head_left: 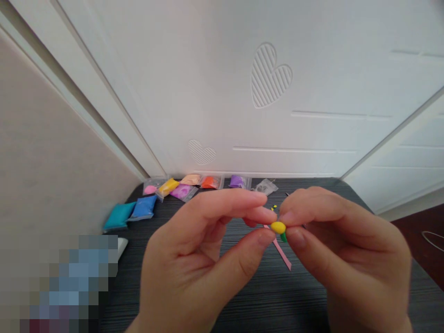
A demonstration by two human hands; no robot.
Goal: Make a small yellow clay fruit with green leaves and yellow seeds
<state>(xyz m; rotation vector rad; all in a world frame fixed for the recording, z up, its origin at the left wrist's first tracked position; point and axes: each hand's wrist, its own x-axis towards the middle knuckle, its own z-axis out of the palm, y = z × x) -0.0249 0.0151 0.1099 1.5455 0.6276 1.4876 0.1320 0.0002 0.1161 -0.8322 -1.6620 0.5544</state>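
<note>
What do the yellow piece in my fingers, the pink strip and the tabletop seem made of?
Yellow piece: probably modelling clay, smooth, judging by its rounded form and even colour. Pink strip: perhaps plastic, flat with straight edges; finish unclear. Tabletop: likely matte laminate, given its fine parallel streaks.

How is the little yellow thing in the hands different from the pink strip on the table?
The yellow piece is small and rounded, but the pink strip is long and narrow. The yellow piece is held up between the left hand and right hand, while the pink strip lies on the dark table. Each looks like one plain colour.
</note>
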